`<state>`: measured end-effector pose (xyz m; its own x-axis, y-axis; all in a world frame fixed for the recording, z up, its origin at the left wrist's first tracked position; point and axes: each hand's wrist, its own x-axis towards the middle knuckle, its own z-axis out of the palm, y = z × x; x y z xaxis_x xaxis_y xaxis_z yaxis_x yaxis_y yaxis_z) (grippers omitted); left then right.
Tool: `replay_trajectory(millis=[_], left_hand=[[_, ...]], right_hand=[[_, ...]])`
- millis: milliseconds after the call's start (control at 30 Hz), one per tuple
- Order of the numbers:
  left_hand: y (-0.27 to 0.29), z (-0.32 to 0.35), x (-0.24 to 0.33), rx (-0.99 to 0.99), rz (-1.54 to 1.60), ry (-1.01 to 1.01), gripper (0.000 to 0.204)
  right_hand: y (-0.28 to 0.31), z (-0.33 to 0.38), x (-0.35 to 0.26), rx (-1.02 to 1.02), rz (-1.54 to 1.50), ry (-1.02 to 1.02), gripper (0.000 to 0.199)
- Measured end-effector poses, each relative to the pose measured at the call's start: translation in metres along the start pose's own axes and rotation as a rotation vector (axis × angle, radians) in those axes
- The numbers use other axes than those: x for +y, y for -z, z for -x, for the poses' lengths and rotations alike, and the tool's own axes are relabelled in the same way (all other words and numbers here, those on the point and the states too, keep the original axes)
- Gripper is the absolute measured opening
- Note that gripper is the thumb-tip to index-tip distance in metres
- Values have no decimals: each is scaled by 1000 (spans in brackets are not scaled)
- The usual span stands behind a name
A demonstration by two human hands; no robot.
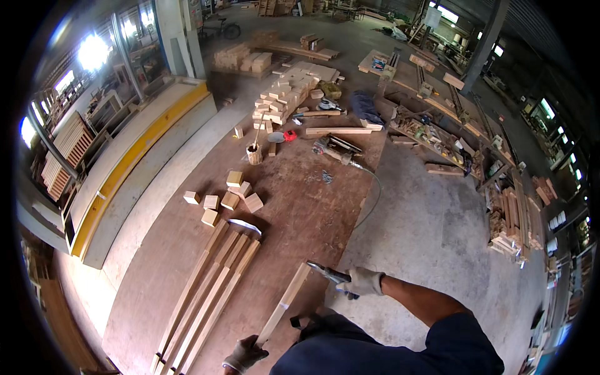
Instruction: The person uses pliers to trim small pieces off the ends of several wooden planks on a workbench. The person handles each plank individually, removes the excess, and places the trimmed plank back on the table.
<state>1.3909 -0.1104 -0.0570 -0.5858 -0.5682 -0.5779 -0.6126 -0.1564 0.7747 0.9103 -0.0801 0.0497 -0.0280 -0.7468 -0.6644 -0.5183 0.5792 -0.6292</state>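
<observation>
My left hand, in a dark grey glove, is closed round the near end of a wooden bar. The bar slants away to the right over the brown tabletop. In a light grey glove, my right hand grips a dark-handled hand tool with a metallic tip. That tip meets the bar's far end; its exact kind is unclear. Left of the bar lie several long wooden strips, side by side. Past their far ends stand several small wooden blocks.
Farther off are a stick in a round pot, a red tape measure, a power tool with a cable, and a pile of wood blocks. A yellow-edged bench runs along the left. Cluttered racks stand at right.
</observation>
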Motion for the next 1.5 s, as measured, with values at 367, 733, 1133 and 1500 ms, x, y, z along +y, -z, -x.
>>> replay_trajectory(millis=[367, 733, 1133, 1500], left_hand=[[22, 20, 36, -110, 252, 12, 43], [-1, -12, 62, -174, 544, 96, 47], [11, -12, 78, -382, 616, 105, 65], [8, -12, 85, -395, 644, 82, 67]], right_hand=[[-43, 33, -10, -721, -1408, -118, 36], [-61, -21, 6, -49, -1023, -43, 31], [-77, -13, 4, 328, -204, 250, 27], [-17, -41, -20, 452, -361, 20, 25]])
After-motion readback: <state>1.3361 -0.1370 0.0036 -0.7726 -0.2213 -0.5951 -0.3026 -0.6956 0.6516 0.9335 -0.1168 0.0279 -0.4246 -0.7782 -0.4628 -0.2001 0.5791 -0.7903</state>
